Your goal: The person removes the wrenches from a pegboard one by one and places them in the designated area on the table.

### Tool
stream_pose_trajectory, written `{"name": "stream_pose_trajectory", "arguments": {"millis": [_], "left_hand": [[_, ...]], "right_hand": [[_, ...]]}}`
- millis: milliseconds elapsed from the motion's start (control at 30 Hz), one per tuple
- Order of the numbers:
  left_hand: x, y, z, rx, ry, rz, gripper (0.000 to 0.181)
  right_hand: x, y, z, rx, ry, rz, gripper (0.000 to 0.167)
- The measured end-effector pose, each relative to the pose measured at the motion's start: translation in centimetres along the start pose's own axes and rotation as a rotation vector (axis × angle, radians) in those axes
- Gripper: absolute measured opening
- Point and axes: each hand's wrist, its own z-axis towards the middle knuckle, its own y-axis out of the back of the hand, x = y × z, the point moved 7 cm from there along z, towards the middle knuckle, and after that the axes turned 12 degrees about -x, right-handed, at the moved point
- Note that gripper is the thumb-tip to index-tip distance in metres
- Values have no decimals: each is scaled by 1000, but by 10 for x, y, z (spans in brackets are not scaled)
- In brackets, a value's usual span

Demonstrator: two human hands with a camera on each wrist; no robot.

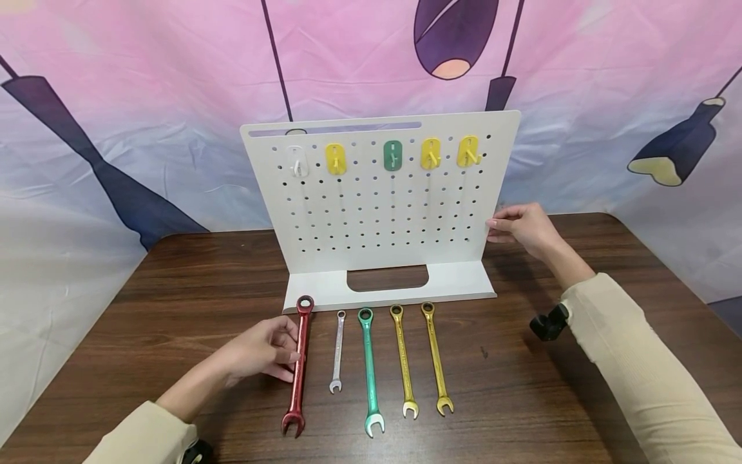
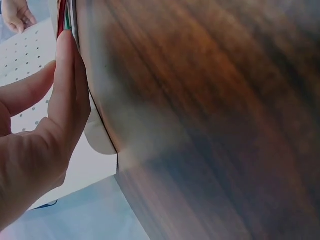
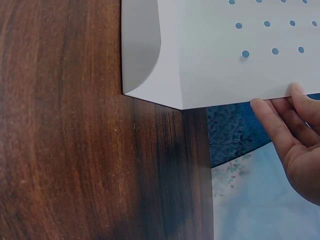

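Observation:
My left hand (image 1: pixel 261 351) is beside a red combination wrench (image 1: pixel 298 370), a fingertip touching its shaft. The left wrist view shows that hand's fingers (image 2: pixel 67 75) nearly straight, the thumb apart from them. My right hand (image 1: pixel 524 229) pinches the right edge of a white pegboard (image 1: pixel 382 212) standing on the table; a thumb tip laps onto its face in the right wrist view. Right of the red wrench lie a small silver wrench (image 1: pixel 338 351), a green wrench (image 1: pixel 370 374) and two gold wrenches (image 1: pixel 404 364), roughly parallel, open ends toward me.
Along the board's top are a white hook (image 1: pixel 297 161), a yellow hook (image 1: pixel 335 159), a green hook (image 1: pixel 393 156) and two more yellow hooks (image 1: pixel 431 153). The dark wooden table (image 1: pixel 493 399) meets a patterned cloth (image 1: pixel 191 77) behind it.

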Motion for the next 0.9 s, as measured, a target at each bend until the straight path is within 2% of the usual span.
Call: {"name": "stream_pose_trajectory", "arguments": {"millis": [433, 700, 900], "left_hand": [[11, -1, -3, 41, 66, -6, 19], [11, 0, -2, -4, 86, 59, 18], [11, 2, -3, -60, 102, 137, 18]], "right_hand": [[0, 0, 0, -2, 3, 11, 27], [1, 0, 0, -3, 1, 32, 24], [1, 1, -1, -1, 1, 25, 28]]}}
